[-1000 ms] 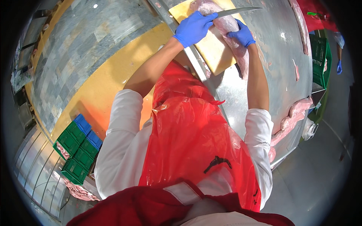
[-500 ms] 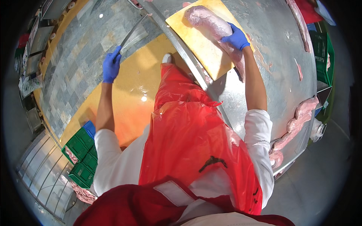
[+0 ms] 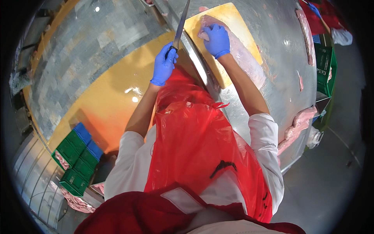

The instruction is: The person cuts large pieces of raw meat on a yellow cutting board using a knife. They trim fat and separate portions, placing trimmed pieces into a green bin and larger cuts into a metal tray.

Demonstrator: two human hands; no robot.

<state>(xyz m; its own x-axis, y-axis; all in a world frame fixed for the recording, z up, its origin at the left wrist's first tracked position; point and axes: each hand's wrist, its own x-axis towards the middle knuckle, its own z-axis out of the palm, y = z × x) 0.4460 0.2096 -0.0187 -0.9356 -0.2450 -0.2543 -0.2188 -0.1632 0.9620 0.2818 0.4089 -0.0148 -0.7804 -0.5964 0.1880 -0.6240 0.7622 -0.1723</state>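
In my blue-gloved left hand (image 3: 163,66) is the dark handle of a long knife (image 3: 182,26). Its blade points away from me, above the near rim of the steel table. A long pale pink piece of meat (image 3: 246,58) lies slantwise across a yellow cutting board (image 3: 230,13), its near right end reaching past the board. My right hand (image 3: 216,40), also in a blue glove, grips the far left end of the meat with bent fingers, and the palm side is hidden. The blade and the meat are apart.
The steel table (image 3: 282,66) carries meat strips, one (image 3: 298,125) near its right edge and another (image 3: 305,35) farther off. A green crate (image 3: 323,68) stands beyond that edge, near a co-worker's red garment (image 3: 331,13). Green crates (image 3: 80,156) sit at lower left.
My left hand has brought the knife right, closer to the board, with the blade more upright. My right hand has gone from the meat's middle to its far left end.
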